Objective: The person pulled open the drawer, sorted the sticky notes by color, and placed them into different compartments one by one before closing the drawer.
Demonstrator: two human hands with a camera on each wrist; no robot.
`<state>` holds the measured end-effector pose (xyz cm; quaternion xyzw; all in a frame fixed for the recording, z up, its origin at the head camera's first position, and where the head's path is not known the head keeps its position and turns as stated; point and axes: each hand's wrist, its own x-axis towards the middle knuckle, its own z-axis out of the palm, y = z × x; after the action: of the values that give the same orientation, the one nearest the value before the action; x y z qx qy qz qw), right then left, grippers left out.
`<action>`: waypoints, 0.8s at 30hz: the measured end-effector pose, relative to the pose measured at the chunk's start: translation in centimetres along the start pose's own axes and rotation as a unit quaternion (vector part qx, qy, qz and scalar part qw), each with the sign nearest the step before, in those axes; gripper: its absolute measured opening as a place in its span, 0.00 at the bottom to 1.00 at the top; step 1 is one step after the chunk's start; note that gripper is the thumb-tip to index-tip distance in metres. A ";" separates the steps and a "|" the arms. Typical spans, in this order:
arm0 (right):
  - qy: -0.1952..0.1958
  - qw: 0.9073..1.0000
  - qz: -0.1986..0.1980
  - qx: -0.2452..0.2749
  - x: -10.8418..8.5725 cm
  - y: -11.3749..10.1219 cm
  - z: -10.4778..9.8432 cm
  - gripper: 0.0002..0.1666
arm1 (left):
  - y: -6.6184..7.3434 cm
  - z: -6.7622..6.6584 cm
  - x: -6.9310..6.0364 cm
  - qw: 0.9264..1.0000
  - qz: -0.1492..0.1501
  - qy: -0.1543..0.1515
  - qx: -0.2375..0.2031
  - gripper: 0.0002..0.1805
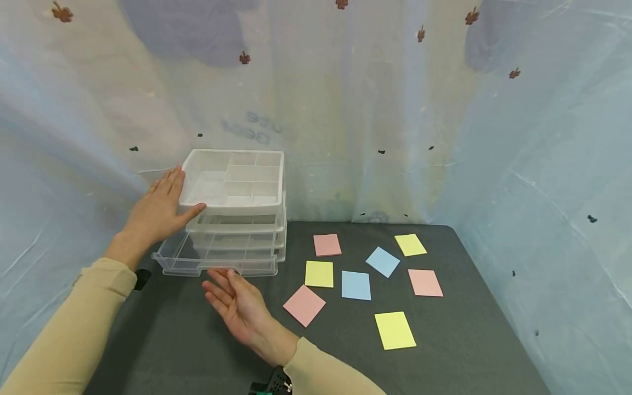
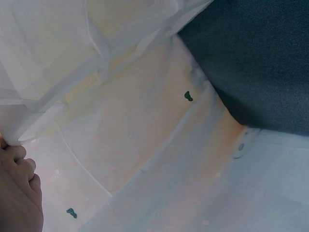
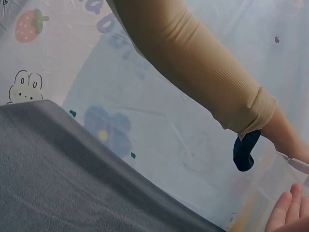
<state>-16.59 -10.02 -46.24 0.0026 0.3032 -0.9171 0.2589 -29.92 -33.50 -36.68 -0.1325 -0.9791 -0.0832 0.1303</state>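
A white plastic drawer unit [image 1: 232,209] with a compartment tray on top stands at the back left of the dark table. Its clear bottom drawer [image 1: 173,255] juts out at the front. Against the unit's upper left side rests my left hand [image 1: 157,211], fingers straight and thumb across the front edge. My right hand [image 1: 247,315] is palm up at the drawer's front edge, fingers extended and fingertips at its lip; whether they touch it is hard to tell. In the right wrist view, fingers [image 3: 293,208] appear beside the clear plastic.
Several pink, yellow and blue paper squares lie spread over the table [image 1: 474,340], right of the unit; a pink square [image 1: 304,306] is nearest my right hand. A patterned curtain [image 1: 336,109] hangs behind the table and along both sides.
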 end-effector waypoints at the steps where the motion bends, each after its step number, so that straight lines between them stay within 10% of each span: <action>1: -0.004 1.000 0.001 -0.004 0.0 -0.1 -0.1 0.19 | 0.0 0.0 0.0 1.000 0.000 0.000 0.000 0.58; 13: -0.046 0.990 0.000 -0.136 -0.4 -1.0 -1.0 0.24 | -0.3 0.0 0.2 1.000 0.003 0.003 0.004 0.58; 24: -0.052 0.935 -0.058 -0.346 -1.1 -2.1 -4.2 0.18 | -0.5 0.1 0.0 1.000 0.003 0.005 0.005 0.58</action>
<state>-17.27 -5.70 -48.36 -0.1528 0.5877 -0.7673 0.2061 -30.11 -33.89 -36.83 -0.1345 -0.9783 -0.0787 0.1365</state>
